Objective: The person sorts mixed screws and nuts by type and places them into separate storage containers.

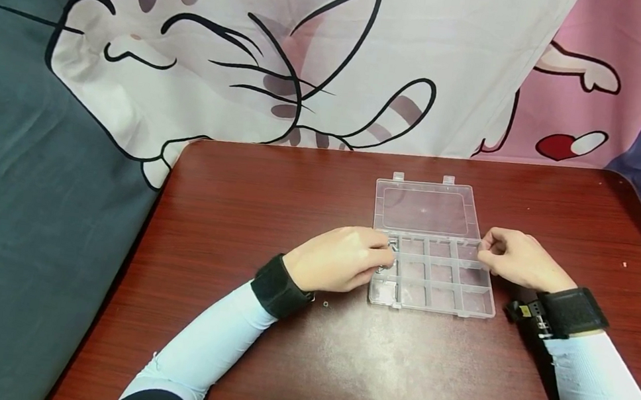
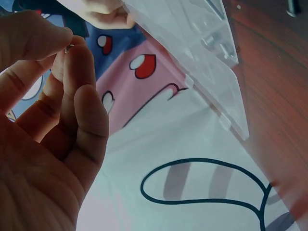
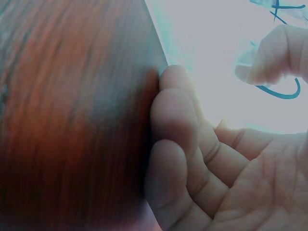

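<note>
A clear plastic compartment box point(image 1: 442, 298) lies on the table with its lid point(image 1: 427, 208) folded back. My left hand point(image 1: 346, 260) is over the box's left side. Between its thumb and fingertip, in the left wrist view, it pinches a tiny shiny metal piece point(image 2: 70, 48); its exact kind is too small to tell. Small metal parts point(image 1: 392, 243) lie in the left column, partly covered by that hand. At the box's right edge rests my right hand point(image 1: 520, 258), its fingers loosely bent. The right wrist view shows its thumb apart from the fingers, with nothing visible between them.
A tiny metal nut-like piece point(image 1: 326, 304) lies on the brown wooden table point(image 1: 252, 365) near the left wrist. Another small pale speck point(image 1: 625, 265) is farther right. Cat-print fabric point(image 1: 469, 65) hangs along the table's back edge, and grey-green fabric point(image 1: 23, 223) is at the left.
</note>
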`<act>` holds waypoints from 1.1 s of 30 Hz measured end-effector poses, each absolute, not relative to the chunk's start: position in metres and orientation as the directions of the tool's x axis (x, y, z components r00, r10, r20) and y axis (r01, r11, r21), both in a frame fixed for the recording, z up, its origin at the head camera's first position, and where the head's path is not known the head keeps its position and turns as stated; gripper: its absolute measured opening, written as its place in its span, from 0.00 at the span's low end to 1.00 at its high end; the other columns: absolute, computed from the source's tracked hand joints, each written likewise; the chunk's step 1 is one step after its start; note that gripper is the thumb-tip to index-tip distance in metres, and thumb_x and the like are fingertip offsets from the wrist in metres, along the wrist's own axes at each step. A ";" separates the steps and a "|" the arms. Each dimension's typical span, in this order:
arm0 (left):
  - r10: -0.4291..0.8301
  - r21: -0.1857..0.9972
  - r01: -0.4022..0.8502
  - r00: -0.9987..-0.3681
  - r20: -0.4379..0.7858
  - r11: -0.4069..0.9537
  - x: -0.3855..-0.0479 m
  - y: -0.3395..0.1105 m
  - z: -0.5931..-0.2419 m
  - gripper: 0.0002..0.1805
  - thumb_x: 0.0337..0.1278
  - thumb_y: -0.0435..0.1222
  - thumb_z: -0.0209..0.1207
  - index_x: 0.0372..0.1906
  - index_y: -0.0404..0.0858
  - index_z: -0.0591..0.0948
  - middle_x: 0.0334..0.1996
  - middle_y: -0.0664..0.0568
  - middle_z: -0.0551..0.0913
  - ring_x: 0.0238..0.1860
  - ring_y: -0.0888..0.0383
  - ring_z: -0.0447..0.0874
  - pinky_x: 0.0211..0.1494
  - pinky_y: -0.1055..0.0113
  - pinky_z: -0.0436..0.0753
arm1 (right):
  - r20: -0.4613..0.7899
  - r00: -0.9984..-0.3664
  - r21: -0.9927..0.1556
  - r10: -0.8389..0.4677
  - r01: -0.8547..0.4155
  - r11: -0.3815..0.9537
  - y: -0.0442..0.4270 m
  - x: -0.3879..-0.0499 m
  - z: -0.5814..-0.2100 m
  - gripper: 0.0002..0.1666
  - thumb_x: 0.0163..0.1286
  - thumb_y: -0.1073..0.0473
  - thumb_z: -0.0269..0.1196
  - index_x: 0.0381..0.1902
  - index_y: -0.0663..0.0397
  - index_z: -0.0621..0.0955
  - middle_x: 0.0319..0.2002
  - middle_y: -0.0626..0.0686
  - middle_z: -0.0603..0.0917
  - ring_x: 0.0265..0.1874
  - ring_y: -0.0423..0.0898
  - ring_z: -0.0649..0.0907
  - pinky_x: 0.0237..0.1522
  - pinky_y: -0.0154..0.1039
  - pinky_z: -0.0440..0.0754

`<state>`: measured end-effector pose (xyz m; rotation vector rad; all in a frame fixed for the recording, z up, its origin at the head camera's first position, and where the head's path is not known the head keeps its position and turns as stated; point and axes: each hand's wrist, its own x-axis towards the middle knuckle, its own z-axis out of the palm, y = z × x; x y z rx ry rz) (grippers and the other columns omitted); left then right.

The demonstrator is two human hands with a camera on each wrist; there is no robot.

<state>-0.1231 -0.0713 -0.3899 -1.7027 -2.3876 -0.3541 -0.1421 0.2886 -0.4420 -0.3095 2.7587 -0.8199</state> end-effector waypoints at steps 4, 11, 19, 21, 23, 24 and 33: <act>0.905 0.059 0.957 -0.289 0.311 0.285 -0.119 -0.067 -0.391 0.08 0.63 0.29 0.54 0.37 0.44 0.81 0.30 0.56 0.72 0.32 0.60 0.71 0.42 0.70 0.76 | -0.173 -0.947 -0.557 -0.272 -0.134 0.820 0.289 -0.143 -0.443 0.03 0.65 0.59 0.62 0.34 0.52 0.79 0.23 0.47 0.82 0.22 0.40 0.80 0.27 0.35 0.71; 0.912 0.040 0.965 -0.260 0.316 0.261 -0.114 -0.062 -0.393 0.07 0.60 0.29 0.54 0.34 0.44 0.79 0.29 0.57 0.72 0.32 0.60 0.72 0.43 0.70 0.77 | -0.172 -0.947 -0.559 -0.272 -0.134 0.818 0.289 -0.142 -0.442 0.02 0.65 0.59 0.62 0.34 0.51 0.79 0.23 0.47 0.82 0.23 0.40 0.81 0.28 0.35 0.71; 0.916 0.032 0.963 -0.264 0.301 0.267 -0.111 -0.061 -0.394 0.07 0.60 0.29 0.54 0.34 0.45 0.78 0.29 0.57 0.73 0.33 0.61 0.73 0.43 0.70 0.77 | -0.174 -0.947 -0.556 -0.270 -0.132 0.821 0.288 -0.141 -0.441 0.02 0.65 0.59 0.62 0.33 0.51 0.79 0.23 0.47 0.82 0.23 0.40 0.81 0.28 0.35 0.71; 0.919 0.037 0.961 -0.274 0.283 0.275 -0.110 -0.061 -0.393 0.05 0.60 0.31 0.58 0.38 0.45 0.80 0.31 0.57 0.75 0.35 0.60 0.75 0.45 0.68 0.78 | -0.176 -0.947 -0.555 -0.270 -0.132 0.821 0.288 -0.141 -0.441 0.03 0.65 0.59 0.62 0.34 0.51 0.79 0.22 0.47 0.82 0.23 0.40 0.80 0.28 0.35 0.71; 0.920 0.071 0.949 -0.316 0.233 0.308 -0.109 -0.062 -0.392 0.16 0.62 0.43 0.64 0.54 0.47 0.81 0.46 0.53 0.81 0.48 0.57 0.81 0.57 0.63 0.80 | -0.177 -0.947 -0.554 -0.270 -0.131 0.822 0.288 -0.142 -0.440 0.03 0.64 0.59 0.62 0.33 0.51 0.79 0.22 0.47 0.81 0.23 0.40 0.80 0.28 0.35 0.71; 0.917 0.091 0.938 -0.345 0.201 0.334 -0.107 -0.063 -0.391 0.28 0.60 0.50 0.66 0.64 0.48 0.78 0.58 0.50 0.80 0.58 0.53 0.80 0.64 0.57 0.79 | -0.175 -0.947 -0.553 -0.270 -0.132 0.822 0.288 -0.142 -0.440 0.03 0.64 0.59 0.62 0.33 0.51 0.79 0.22 0.47 0.82 0.23 0.40 0.81 0.28 0.35 0.71; 0.882 0.115 0.879 -0.470 0.045 0.463 -0.103 -0.065 -0.391 0.70 0.39 0.84 0.53 0.85 0.57 0.41 0.86 0.53 0.33 0.85 0.38 0.44 0.79 0.32 0.53 | -0.177 -0.947 -0.550 -0.270 -0.132 0.825 0.289 -0.142 -0.442 0.03 0.65 0.59 0.62 0.34 0.51 0.79 0.23 0.47 0.81 0.23 0.41 0.80 0.28 0.35 0.71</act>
